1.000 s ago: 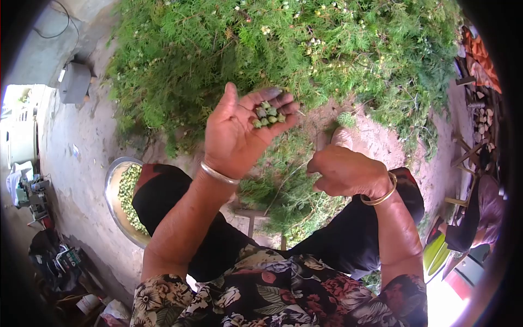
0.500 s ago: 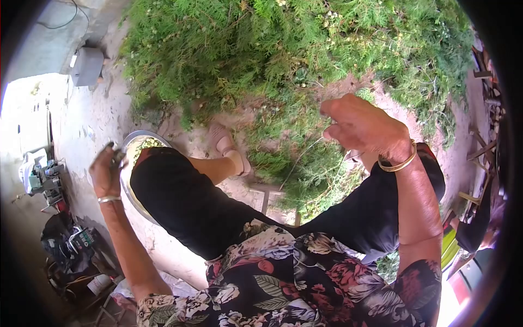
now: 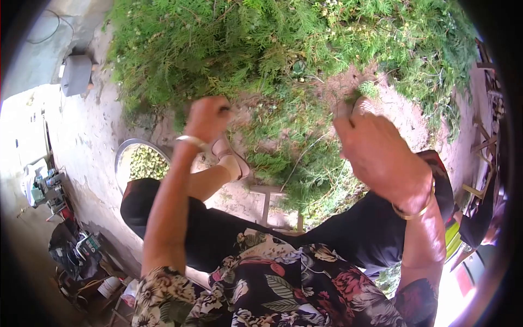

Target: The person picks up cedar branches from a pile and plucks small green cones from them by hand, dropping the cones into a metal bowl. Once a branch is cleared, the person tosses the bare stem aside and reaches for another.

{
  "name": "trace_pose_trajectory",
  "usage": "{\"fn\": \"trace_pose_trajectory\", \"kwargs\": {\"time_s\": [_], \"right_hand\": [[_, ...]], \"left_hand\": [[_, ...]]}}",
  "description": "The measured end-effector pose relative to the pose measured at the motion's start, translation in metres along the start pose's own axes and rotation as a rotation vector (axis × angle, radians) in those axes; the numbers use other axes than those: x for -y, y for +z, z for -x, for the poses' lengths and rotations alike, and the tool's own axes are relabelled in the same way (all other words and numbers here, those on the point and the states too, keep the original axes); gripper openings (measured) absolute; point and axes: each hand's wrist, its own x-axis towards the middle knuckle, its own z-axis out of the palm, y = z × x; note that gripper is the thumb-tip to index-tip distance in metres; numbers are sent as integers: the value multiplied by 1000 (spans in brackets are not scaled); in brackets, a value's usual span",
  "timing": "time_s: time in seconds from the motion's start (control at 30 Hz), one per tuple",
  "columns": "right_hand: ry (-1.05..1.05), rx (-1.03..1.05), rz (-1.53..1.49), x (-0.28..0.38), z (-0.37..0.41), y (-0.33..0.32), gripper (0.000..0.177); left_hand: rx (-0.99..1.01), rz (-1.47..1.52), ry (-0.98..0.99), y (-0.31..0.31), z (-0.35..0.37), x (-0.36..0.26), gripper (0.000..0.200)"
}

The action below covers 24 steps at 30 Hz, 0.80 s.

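Observation:
My left hand (image 3: pixel 210 119), with a pale bangle at its wrist, is raised over the ground between the metal basin and the cut branches. Its fingers are curled and blurred by motion; a small dark spot shows at them. My right hand (image 3: pixel 384 155), wearing a gold-coloured bangle, is closed near the loose green sprigs (image 3: pixel 324 174) between my feet. What its fingertips may hold is too blurred to name. Small yellow-green pods or cones (image 3: pixel 148 163) fill part of the basin (image 3: pixel 118 159), beside my left knee. A large heap of leafy evergreen branches (image 3: pixel 234 49) lies ahead.
A wooden stool frame (image 3: pixel 266 207) shows between my legs. At the left stand a grey box (image 3: pixel 76 75), tools and machinery (image 3: pixel 52 188) and a dark bag (image 3: pixel 68 248). Stacked wood (image 3: pixel 485 144) lines the right edge, where part of another person (image 3: pixel 479 223) shows.
My left hand has moved right, from beside the basin to over the ground in front of me. My right hand has come lower and a little right. More of the basin's contents shows.

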Motion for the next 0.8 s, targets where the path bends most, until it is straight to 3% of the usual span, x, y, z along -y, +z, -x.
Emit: {"fn": "trace_pose_trajectory", "kwargs": {"time_s": [0.13,0.17,0.2,0.33,0.4,0.47,0.53,0.6,0.7,0.73,0.8], "right_hand": [[87,318,2,16,-3,-11,32],[112,439,9,17,-5,-11,38],[124,449,7,17,-6,-10,38],[104,522,-68,15,-8,-3,45],[-24,314,0,11,-5,6,37],[-15,324,-6,9,-5,7,38],[-6,329,-10,10,-6,7,39],[26,411,-24,13,-6,5,45],[18,425,-65,17,-10,1,45],[18,423,-67,16,-9,2,45],[16,401,-50,17,-6,5,45]], "left_hand": [[-34,54,47,139,-49,55,13],[-51,25,-79,163,-56,66,14],[-66,0,-203,173,-63,64,15],[-39,-71,-352,194,-73,59,27],[-28,-89,-289,206,-80,63,31],[-21,-106,-226,214,-84,67,35],[-75,-132,-305,209,-89,61,28],[-161,-115,-227,212,-85,72,20],[-143,750,-603,207,-83,80,10],[-143,747,-602,207,-81,77,10],[-243,469,-179,213,-73,67,16]]}}
